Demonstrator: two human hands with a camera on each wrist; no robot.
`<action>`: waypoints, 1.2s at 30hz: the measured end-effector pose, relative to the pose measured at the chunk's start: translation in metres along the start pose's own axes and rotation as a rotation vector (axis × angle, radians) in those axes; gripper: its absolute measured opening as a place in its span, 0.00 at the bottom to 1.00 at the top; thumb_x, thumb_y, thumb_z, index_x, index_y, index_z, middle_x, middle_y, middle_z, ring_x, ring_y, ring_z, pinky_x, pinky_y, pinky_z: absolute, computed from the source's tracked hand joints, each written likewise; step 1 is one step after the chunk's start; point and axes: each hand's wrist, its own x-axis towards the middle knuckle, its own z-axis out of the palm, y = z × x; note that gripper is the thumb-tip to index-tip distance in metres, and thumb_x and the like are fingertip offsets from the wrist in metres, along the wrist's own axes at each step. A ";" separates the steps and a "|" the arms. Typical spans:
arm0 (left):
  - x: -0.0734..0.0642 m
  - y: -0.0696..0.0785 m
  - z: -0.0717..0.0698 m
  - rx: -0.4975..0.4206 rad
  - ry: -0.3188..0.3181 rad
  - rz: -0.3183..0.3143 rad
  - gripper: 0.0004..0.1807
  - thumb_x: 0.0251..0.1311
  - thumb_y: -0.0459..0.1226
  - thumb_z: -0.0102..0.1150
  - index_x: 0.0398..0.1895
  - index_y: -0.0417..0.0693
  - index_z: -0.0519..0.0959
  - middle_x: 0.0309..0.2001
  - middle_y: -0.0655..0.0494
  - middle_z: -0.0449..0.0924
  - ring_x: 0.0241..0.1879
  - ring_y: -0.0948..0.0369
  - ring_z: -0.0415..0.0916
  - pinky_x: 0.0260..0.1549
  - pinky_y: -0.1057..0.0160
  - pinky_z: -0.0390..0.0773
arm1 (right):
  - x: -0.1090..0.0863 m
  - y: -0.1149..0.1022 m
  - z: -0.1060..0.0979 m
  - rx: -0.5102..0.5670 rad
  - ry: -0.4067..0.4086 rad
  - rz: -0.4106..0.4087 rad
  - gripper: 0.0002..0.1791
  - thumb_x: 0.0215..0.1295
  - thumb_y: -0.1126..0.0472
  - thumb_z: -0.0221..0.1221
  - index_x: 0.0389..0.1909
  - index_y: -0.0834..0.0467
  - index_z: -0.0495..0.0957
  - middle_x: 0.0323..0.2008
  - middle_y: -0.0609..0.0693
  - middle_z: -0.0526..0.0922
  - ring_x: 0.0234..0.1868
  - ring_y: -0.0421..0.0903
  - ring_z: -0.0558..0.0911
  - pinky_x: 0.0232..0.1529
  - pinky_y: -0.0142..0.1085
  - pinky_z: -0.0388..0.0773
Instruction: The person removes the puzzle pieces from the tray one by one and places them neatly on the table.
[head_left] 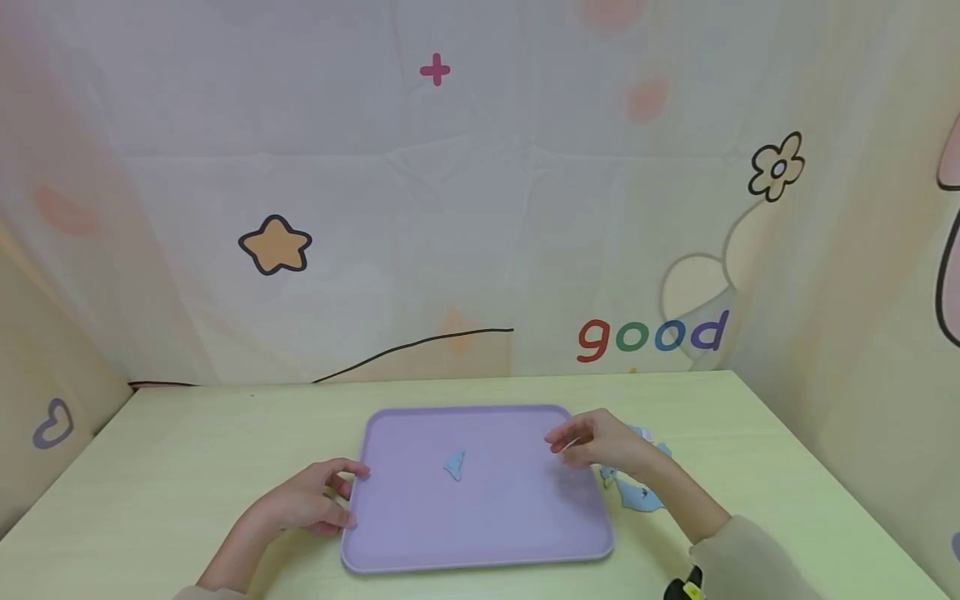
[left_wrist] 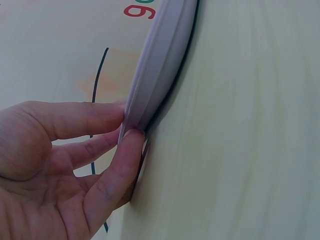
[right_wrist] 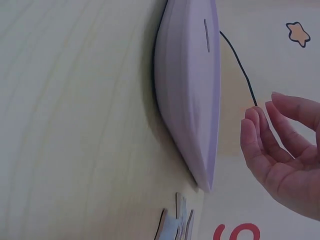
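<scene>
A lilac tray (head_left: 480,525) lies on the table, with one small light-blue puzzle piece (head_left: 454,464) left of its middle. My left hand (head_left: 315,497) grips the tray's left rim. In the left wrist view, the thumb (left_wrist: 125,160) presses the tray's outer side and the other fingers meet its edge. My right hand (head_left: 600,442) hovers over the tray's right edge, fingers loosely bent toward the thumb. No piece shows between them in the right wrist view. Partly behind the right hand, several blue puzzle pieces (head_left: 639,495) lie on the table.
The pale yellow-green table (head_left: 135,500) extends around the tray. A printed cloth backdrop (head_left: 480,208) stands behind it and along both sides. Near my right sleeve (head_left: 742,558) is a black and yellow object (head_left: 684,587) at the front edge of view.
</scene>
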 end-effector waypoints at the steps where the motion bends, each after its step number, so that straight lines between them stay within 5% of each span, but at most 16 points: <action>1: 0.000 0.000 0.000 0.001 0.000 -0.001 0.33 0.44 0.25 0.65 0.57 0.35 0.65 0.37 0.46 0.65 0.29 0.58 0.70 0.28 0.58 0.78 | 0.003 -0.002 0.003 0.002 -0.002 -0.003 0.17 0.53 0.68 0.60 0.45 0.72 0.75 0.40 0.64 0.79 0.37 0.45 0.79 0.38 0.37 0.78; 26: 0.000 0.002 0.002 0.005 0.009 -0.006 0.33 0.43 0.24 0.64 0.57 0.35 0.65 0.37 0.45 0.66 0.30 0.57 0.70 0.28 0.58 0.79 | 0.063 -0.030 0.088 0.012 0.030 -0.015 0.21 0.45 0.73 0.63 0.45 0.70 0.77 0.43 0.62 0.78 0.41 0.49 0.79 0.34 0.33 0.78; 36: 0.000 0.002 0.002 0.002 0.010 -0.010 0.33 0.43 0.25 0.64 0.57 0.35 0.65 0.37 0.46 0.66 0.30 0.57 0.71 0.28 0.58 0.79 | 0.075 -0.032 0.108 -0.162 0.089 -0.004 0.23 0.40 0.73 0.66 0.43 0.67 0.77 0.44 0.59 0.77 0.39 0.48 0.78 0.37 0.32 0.75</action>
